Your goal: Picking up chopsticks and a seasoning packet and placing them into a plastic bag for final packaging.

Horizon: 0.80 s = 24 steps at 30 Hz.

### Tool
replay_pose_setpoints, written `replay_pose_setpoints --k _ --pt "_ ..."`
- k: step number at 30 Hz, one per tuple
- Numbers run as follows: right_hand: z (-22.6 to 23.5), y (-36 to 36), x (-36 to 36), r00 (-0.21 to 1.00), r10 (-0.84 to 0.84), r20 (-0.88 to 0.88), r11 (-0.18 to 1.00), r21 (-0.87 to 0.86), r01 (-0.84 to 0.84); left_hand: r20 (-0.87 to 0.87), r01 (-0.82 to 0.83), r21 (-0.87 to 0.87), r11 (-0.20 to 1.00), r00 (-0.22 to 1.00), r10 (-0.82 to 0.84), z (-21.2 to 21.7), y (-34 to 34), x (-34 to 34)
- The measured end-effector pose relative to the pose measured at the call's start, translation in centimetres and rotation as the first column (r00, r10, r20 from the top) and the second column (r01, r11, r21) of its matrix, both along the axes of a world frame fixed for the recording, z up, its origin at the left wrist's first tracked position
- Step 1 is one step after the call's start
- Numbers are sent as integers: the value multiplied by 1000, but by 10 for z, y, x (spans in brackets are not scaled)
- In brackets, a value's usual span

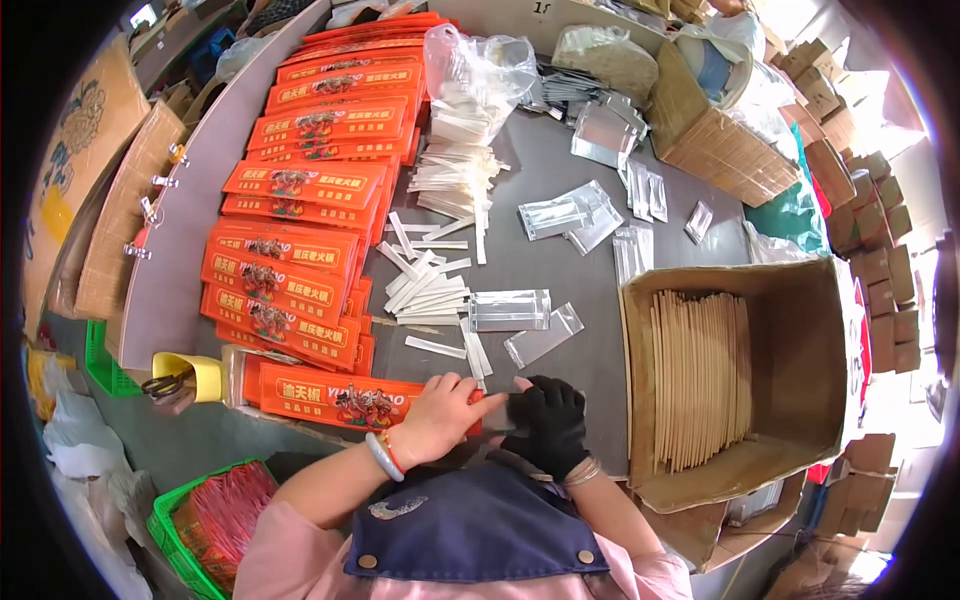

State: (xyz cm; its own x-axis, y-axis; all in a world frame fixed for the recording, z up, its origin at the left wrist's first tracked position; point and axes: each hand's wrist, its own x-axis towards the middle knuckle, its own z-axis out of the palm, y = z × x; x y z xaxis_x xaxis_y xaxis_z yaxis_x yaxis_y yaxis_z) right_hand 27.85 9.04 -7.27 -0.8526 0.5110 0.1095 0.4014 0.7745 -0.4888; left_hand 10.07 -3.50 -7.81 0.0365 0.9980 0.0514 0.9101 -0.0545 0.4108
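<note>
Both hands meet at the open end of a long orange paper sleeve [345, 400] on the table [560, 160].
Left hand [435, 420] fingers pinch its end; gloved right hand [548, 420] fingers close beside it. It looks light, thin and creasable, best held by the edges.

Glossy orange paper sleeve [345, 400]; black knit glove [548, 425]; corrugated cardboard box [800, 300].

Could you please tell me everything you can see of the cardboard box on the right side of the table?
The cardboard box is plain brown, rectangular and open-topped, with its flaps folded outward. It rests at the right edge of the grey table, to the right of the gloved right hand, which does not touch it. Inside, a row of pale wooden chopsticks lies packed lengthwise, filling the left part; the rest looks bare.
</note>
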Motion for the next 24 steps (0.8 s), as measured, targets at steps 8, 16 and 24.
replay_pose_setpoints --k 8,16,24 --pt "20 43 47 996 -86 -23 991 99 88 48 20 118 993 998 -26 84 27 -107" --pt "40 18 37 990 -62 123 995 89 51 75 -616 -77 784 780 621 -23 -42 -10" --pt "17 5 20 983 135 127 987 -107 -122 242 -599 -133 790 753 612 -29 -40 -16"
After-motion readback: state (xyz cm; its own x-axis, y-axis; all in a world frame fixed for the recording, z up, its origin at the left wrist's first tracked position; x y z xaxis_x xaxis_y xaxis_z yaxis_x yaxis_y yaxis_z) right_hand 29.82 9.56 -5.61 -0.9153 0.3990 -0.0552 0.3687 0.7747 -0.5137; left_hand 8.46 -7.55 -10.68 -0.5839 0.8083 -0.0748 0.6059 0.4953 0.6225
